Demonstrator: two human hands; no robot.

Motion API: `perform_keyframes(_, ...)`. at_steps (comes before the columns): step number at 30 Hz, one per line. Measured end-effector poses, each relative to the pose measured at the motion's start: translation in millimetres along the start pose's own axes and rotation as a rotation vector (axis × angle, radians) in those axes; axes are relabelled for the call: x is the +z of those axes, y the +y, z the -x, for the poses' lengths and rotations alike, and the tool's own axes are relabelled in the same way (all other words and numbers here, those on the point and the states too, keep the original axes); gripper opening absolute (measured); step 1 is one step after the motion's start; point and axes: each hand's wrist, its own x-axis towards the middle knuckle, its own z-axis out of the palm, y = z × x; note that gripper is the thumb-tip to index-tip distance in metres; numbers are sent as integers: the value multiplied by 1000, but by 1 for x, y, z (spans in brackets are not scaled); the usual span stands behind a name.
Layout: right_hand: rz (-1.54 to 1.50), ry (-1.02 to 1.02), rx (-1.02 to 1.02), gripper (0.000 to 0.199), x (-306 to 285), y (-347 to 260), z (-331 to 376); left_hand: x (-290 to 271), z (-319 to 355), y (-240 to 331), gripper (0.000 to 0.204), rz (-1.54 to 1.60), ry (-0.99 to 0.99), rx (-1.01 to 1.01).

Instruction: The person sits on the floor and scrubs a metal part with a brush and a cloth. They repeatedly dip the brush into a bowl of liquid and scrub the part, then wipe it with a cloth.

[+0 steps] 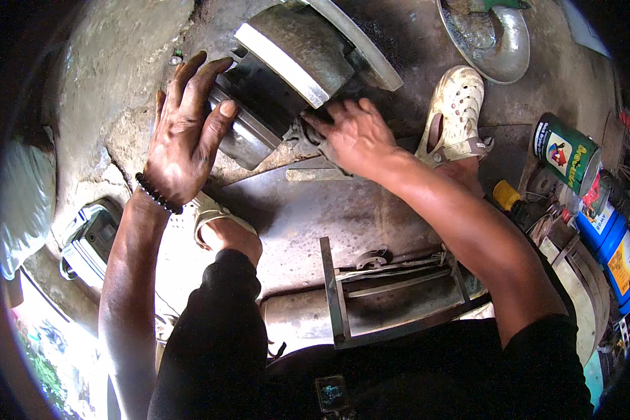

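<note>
A dark, greasy metal engine part (287, 77) lies on the concrete floor (112, 84) at twelve o'clock. The left hand (185, 133), fingers spread wide, presses flat against its nine o'clock side. The right hand (353, 133) closes around a small fitting (308, 133) at its six o'clock edge. A green can (565, 152) stands at three o'clock.

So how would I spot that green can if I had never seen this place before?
Start from the big dark metal machine part that both hands rest on, then look past the person's sandalled foot toward the cluttered right edge. There the green can lies on its side with a white end facing the foot. The containers just below it are blue; it alone is green.
</note>
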Motion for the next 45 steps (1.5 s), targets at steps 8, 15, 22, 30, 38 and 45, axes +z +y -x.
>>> perform_keyframes(8,-292,-179,410,39,-24,-19,-2,2,2,-1,50,-20,12,-7)
perform_keyframes(15,-429,-418,701,40,-23,-36,15,2,1,-3,49,4,32,33)
perform_keyframes(22,-502,-18,576,65,-11,-60,40,0,3,-2,53,-30,8,25)
perform_keyframes(30,-457,-84,622,63,16,-62,-4,2,1,-3,50,-7,35,48)
perform_keyframes(38,-405,143,533,69,16,-69,7,-1,1,-2,52,-19,-4,32)
perform_keyframes(45,-290,46,595,67,29,-71,-2,4,1,-5,49,-8,52,54)
